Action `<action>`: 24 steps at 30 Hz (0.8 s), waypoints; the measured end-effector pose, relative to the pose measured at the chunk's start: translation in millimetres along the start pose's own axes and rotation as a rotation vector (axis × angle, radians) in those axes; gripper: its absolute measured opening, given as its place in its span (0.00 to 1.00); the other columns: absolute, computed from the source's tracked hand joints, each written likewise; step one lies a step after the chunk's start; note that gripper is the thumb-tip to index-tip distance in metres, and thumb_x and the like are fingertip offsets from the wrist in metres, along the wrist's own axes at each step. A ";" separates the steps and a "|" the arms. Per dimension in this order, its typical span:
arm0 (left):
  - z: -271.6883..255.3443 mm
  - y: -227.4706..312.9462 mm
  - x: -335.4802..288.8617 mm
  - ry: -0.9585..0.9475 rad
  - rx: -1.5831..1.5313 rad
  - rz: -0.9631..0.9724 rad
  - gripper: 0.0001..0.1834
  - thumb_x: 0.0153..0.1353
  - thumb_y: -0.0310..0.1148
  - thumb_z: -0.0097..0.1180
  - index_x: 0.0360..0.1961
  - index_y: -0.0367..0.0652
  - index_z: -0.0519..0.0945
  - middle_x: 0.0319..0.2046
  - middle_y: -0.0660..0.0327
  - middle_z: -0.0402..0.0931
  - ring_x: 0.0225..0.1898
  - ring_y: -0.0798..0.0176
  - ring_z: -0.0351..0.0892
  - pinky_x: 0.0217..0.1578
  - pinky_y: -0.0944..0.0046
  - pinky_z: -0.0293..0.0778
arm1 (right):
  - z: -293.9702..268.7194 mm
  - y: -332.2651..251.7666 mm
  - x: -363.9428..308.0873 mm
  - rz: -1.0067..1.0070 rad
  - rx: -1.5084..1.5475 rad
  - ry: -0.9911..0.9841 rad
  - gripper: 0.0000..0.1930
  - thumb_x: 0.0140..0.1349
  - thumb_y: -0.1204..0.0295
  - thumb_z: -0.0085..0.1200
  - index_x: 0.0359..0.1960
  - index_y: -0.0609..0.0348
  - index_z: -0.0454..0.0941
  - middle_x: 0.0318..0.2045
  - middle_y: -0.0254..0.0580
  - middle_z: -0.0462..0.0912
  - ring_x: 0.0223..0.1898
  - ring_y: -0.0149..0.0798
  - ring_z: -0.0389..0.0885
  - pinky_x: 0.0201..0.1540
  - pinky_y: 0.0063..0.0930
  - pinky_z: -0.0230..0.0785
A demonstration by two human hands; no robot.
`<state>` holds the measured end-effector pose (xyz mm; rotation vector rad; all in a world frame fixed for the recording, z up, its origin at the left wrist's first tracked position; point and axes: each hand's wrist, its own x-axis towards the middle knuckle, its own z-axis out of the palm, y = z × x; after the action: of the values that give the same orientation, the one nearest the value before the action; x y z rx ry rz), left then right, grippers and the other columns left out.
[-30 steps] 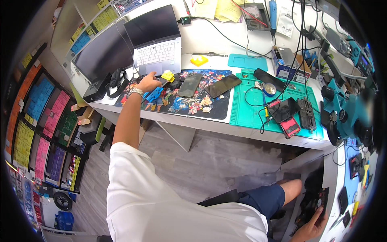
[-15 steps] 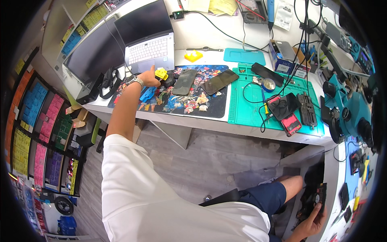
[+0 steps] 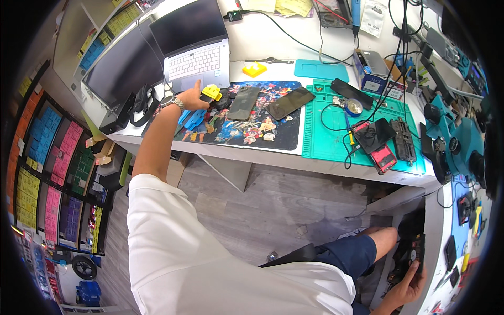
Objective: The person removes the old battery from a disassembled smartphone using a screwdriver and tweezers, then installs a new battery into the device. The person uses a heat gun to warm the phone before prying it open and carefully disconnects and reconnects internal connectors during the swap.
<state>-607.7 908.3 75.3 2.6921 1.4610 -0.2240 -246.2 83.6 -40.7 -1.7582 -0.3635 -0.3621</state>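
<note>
Glossy glass-faced phone (image 3: 291, 103), smooth metal-looking laptop (image 3: 193, 59), shiny metal wristwatch (image 3: 171, 101), matt cloth shirt (image 3: 210, 257), yellow plastic clip (image 3: 212, 93), rubbery-looking green mat (image 3: 328, 134), wood-grained floor (image 3: 262, 199), paper notes (image 3: 292, 6)

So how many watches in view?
2: a silver watch on the wrist of the left hand, and a dark watch on the desk, behind the yellow block. Others may be hidden.

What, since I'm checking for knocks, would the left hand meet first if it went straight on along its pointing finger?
The left hand would probably meet the open laptop first, at its near side; whether the fingertip touches it or hovers above is hard to tell.
</note>
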 end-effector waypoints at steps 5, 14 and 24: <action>-1.6 -13.8 -0.4 -0.019 -0.076 -0.055 0.83 0.50 0.59 0.78 0.86 0.19 0.36 0.66 0.19 0.77 0.71 0.31 0.81 0.73 0.52 0.75 | 9.6 -5.2 0.0 0.000 0.008 -0.023 0.15 0.83 0.70 0.65 0.60 0.72 0.87 0.49 0.46 0.93 0.49 0.31 0.88 0.58 0.24 0.80; 15.6 -29.5 -24.2 -0.025 -0.282 -0.008 0.92 0.42 0.53 0.89 0.87 0.24 0.28 0.72 0.19 0.72 0.76 0.31 0.76 0.78 0.53 0.69 | 49.5 -24.2 -1.5 -0.088 0.097 -0.194 0.13 0.81 0.73 0.66 0.60 0.71 0.87 0.48 0.43 0.92 0.48 0.31 0.88 0.56 0.23 0.78; 36.1 21.8 -85.5 0.520 -0.207 0.172 0.85 0.38 0.41 0.86 0.91 0.40 0.39 0.62 0.44 0.85 0.62 0.38 0.85 0.68 0.42 0.73 | 188.8 -119.5 -7.8 -0.514 0.196 -0.624 0.14 0.65 0.85 0.70 0.52 0.64 0.90 0.42 0.45 0.91 0.42 0.38 0.89 0.50 0.30 0.80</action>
<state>-638.8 820.9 53.3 2.7958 1.2427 0.6456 -295.9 292.5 21.5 -1.5352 -1.2667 -0.1188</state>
